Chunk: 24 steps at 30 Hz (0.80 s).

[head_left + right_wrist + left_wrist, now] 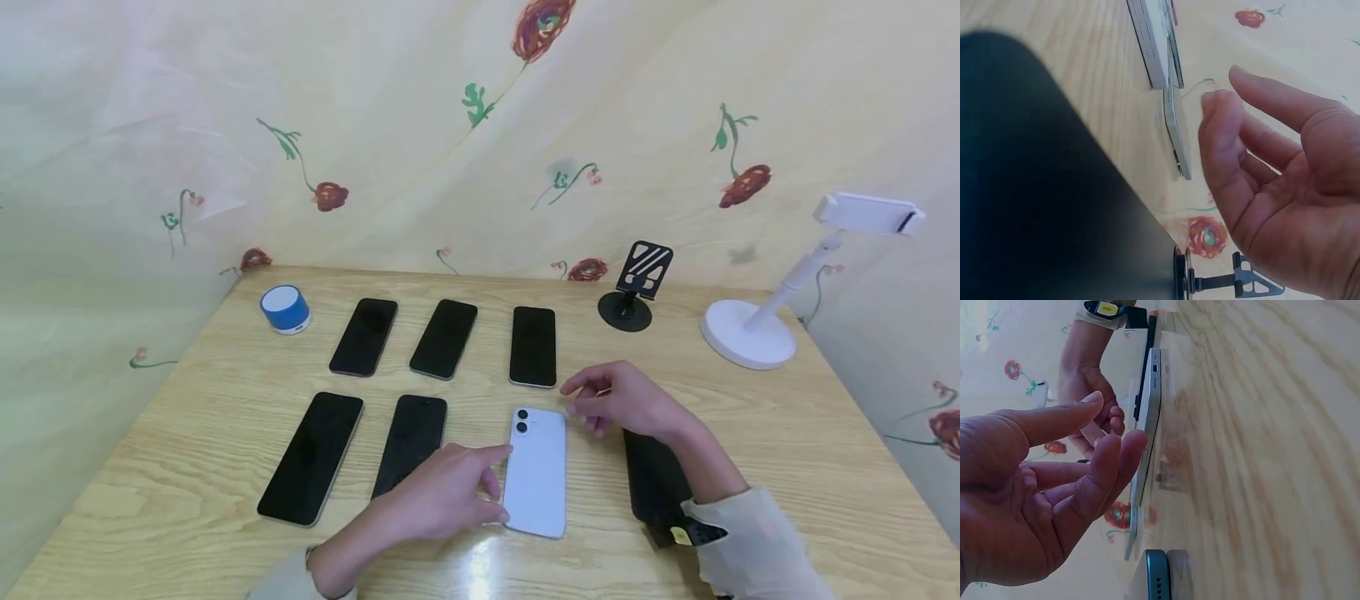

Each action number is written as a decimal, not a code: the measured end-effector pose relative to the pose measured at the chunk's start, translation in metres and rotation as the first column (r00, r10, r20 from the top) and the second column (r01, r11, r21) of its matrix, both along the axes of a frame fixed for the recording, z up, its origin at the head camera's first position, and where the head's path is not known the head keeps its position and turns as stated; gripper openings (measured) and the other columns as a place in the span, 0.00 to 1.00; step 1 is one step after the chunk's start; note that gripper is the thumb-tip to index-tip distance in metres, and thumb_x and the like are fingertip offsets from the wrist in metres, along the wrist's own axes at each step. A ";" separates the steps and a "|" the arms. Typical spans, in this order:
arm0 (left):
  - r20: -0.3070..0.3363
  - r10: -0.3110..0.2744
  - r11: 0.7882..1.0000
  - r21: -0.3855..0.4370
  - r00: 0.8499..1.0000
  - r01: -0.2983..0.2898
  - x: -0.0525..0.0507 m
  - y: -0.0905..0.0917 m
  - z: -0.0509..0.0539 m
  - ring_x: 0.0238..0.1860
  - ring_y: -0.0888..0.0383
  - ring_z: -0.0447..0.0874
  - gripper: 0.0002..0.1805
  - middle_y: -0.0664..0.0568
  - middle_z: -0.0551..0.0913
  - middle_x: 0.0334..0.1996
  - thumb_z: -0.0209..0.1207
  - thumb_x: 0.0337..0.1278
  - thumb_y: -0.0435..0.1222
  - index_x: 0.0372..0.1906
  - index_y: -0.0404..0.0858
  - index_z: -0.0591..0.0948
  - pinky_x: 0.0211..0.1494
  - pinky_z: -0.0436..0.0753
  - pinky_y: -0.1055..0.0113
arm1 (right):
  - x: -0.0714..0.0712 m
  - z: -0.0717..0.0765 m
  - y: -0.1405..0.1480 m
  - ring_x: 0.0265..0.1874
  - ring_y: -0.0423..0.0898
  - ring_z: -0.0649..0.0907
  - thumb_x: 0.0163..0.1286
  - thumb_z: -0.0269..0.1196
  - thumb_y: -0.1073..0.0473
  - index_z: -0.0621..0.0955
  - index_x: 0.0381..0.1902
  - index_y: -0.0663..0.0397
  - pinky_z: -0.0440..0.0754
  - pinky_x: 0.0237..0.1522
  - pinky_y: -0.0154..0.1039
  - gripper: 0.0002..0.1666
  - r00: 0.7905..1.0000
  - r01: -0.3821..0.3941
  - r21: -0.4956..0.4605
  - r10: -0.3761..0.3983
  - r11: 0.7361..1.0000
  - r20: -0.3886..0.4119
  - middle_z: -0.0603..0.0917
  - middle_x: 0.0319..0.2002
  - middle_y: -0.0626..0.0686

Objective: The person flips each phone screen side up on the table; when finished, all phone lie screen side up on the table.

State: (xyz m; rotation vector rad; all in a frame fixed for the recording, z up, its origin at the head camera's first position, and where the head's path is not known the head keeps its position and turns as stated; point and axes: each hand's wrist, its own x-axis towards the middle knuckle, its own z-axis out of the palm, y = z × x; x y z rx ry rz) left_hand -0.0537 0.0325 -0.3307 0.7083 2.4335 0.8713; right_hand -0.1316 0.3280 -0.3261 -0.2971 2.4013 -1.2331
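A white phone (pixel 542 475) lies back up, its two camera lenses at the top left. Beside its left edge is my left hand (pixel 450 492), index finger and thumb spread along that edge; whether they touch it, I cannot tell. In the left wrist view, the left hand (pixel 1054 481) has its fingers loosely bent and nothing held. My right hand (pixel 626 400) hovers to the right of the white phone's top, fingers loosely curled around nothing. Beneath the right wrist lies a black phone (pixel 654 479), partly hidden. Another dark phone (pixel 408 437) is partly covered by the left hand.
Behind lie three dark phones (pixel 363 337), (pixel 444 339), (pixel 533 346) in a row. Front left is a black phone (pixel 311 458). A blue and white cylinder (pixel 285 310), a black phone stand (pixel 633 287) and a white phone stand (pixel 750 333) are at the back. Flowered cloth (pixel 405 133) hangs behind the table.
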 end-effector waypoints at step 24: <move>-0.001 0.033 0.999 -0.043 0.999 -0.033 -0.001 0.013 -0.008 0.36 0.66 0.77 0.49 0.64 0.84 0.30 0.80 0.51 0.39 0.77 0.31 0.70 0.51 0.77 0.67 | 0.006 -0.012 -0.006 0.28 0.47 0.87 0.74 0.68 0.62 0.85 0.55 0.67 0.90 0.35 0.39 0.17 0.995 -0.004 -0.018 0.006 1.000 0.095 0.89 0.34 0.55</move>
